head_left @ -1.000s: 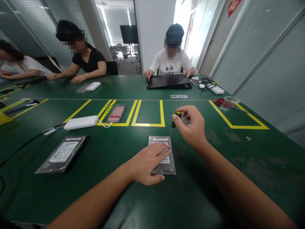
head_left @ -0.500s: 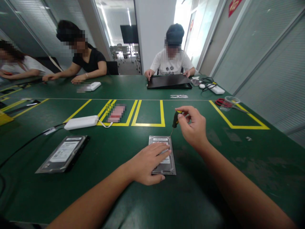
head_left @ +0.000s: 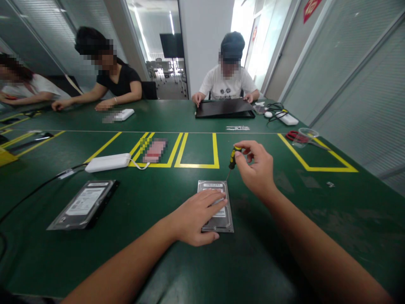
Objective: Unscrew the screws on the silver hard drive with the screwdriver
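A silver hard drive point(head_left: 221, 190) lies flat on the green table point(head_left: 177, 261) in front of me. My left hand point(head_left: 196, 217) rests flat on it with fingers stretched out, pressing it down. My right hand point(head_left: 256, 166) pinches the black and yellow handle of a small screwdriver point(head_left: 232, 159). The screwdriver stands nearly upright, its thin tip at the drive's far right corner.
A second hard drive point(head_left: 84, 204) lies at the left, with a white power bank point(head_left: 108, 162) and cable behind it. Yellow tape boxes point(head_left: 196, 164) mark the table. Three other people sit across; one holds a black laptop point(head_left: 224, 108). Red scissors and a plastic cup point(head_left: 303, 136) sit far right.
My right hand's fingers have shifted slightly on the screwdriver handle, as in turning it. The left hand and the drive have stayed put.
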`<state>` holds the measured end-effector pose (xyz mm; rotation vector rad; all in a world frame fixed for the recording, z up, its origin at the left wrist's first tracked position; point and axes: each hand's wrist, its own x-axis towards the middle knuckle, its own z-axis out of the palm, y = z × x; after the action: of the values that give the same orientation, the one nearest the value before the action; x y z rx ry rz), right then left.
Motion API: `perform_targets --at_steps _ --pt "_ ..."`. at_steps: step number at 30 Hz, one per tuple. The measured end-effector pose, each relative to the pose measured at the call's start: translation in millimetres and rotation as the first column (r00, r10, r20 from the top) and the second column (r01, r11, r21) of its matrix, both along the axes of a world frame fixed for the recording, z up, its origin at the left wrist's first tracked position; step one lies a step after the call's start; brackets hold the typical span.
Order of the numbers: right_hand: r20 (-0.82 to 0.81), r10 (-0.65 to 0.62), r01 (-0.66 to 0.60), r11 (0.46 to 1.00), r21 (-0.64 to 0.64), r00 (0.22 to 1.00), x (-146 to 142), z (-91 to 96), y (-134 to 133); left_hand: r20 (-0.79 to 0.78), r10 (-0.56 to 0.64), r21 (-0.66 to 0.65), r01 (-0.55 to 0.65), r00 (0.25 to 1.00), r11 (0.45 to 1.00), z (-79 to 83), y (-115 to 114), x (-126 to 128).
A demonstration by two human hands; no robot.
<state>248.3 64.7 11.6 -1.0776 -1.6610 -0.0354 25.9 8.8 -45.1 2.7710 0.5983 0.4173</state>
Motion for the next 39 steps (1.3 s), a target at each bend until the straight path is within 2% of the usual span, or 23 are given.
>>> perform_targets --at_steps 7,16,22,34,39 --pt "0.000 0.015 -0.015 0.999 0.035 1.000 -1.4 2.2 0.8 -0.005 0.005 -0.002 -0.005 1.000 1.000 1.8 -0.3 -0.5" --pt "0.014 0.006 -0.006 1.000 -0.006 1.000 0.0 2.3 -1.0 -0.001 0.003 -0.011 -0.003 1.000 1.000 -0.6 0.3 -0.7" --pt "0.025 0.029 -0.030 0.999 0.027 0.999 -1.0 2.6 0.0 -0.005 0.007 -0.012 -0.007 1.000 1.000 0.5 -0.3 -0.4" --pt "0.035 0.021 -0.020 1.000 -0.012 0.999 -1.0 3.1 -2.2 -0.010 0.005 -0.012 -0.005 1.000 1.000 -0.3 0.5 -0.5" --pt "0.022 0.024 -0.024 1.000 0.017 0.999 -1.3 2.8 -0.5 -0.006 0.005 -0.017 -0.005 1.000 1.000 0.5 0.2 -0.1"
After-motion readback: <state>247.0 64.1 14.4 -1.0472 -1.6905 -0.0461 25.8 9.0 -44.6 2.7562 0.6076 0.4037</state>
